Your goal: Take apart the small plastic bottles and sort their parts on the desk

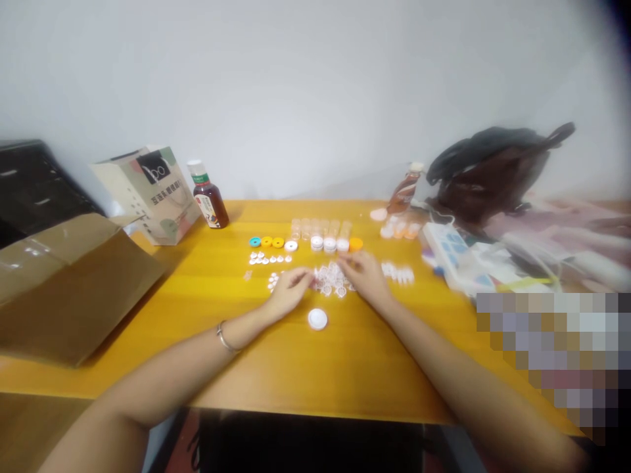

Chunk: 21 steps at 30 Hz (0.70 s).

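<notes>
My left hand (292,290) is at the left edge of a pile of small clear plastic pieces (331,278), its thumb and fingers pinched together. My right hand (363,276) reaches over the pile's right side, fingers closed near the white caps. Whatever either hand holds is too small and blurred to name. A round white lid (317,319) lies nearer me. Behind the pile are white caps (330,244), an orange cap (355,244), yellow caps (267,242) and a blue cap (255,242). Small white pieces (273,259) form rows at the left.
Clear cups (320,229) stand in a row at the back. A dark bottle (211,200), paper bag (162,203) and cardboard box (73,282) are left. Another bottle (405,189), a dark bag (488,171) and a power strip (451,253) are right.
</notes>
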{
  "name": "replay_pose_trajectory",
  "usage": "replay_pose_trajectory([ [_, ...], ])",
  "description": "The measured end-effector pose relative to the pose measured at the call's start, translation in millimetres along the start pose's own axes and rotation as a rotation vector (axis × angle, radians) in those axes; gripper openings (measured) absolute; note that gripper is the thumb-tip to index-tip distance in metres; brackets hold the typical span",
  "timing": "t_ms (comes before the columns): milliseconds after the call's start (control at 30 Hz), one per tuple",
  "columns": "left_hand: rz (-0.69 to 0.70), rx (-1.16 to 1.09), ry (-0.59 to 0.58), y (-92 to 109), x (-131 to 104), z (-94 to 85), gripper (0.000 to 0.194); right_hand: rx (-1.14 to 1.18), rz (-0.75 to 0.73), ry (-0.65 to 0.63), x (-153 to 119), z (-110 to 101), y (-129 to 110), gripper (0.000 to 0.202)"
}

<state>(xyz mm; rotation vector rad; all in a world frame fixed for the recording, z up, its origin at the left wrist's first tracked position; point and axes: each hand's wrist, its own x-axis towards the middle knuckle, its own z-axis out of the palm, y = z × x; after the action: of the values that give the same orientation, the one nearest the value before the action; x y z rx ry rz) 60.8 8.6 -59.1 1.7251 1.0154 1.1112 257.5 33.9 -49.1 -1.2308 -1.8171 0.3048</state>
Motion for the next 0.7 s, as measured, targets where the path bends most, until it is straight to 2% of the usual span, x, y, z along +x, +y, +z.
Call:
replay_pose_trajectory([
  [133,0.018,0.034,0.004,-1,0,-0.1,0.026,0.147,-0.162,-0.13,-13,-2,-30,0.03],
  [200,0.024,0.039,0.01,-2,1,0.2,0.026,0.171,-0.198,-0.148,-19,0,-41,0.029],
  [333,0.035,0.031,-0.024,-3,1,1.6,0.028,0.162,-0.175,-0.116,-26,6,-49,0.016],
  [467,0.047,0.067,-0.046,0,0,2.3,0.031,0.162,-0.107,-0.094,-23,3,-51,0.013],
  [567,0.092,0.154,-0.06,6,-5,0.7,0.031,0.108,0.001,-0.048,-11,-16,-43,0.016],
  [633,0.186,0.253,-0.09,11,-10,-1.7,0.028,0.012,0.139,-0.03,1,-38,-30,0.017],
  [700,0.301,0.348,-0.162,16,-15,-4.7,0.025,-0.135,0.287,-0.064,11,-63,-11,0.016],
])
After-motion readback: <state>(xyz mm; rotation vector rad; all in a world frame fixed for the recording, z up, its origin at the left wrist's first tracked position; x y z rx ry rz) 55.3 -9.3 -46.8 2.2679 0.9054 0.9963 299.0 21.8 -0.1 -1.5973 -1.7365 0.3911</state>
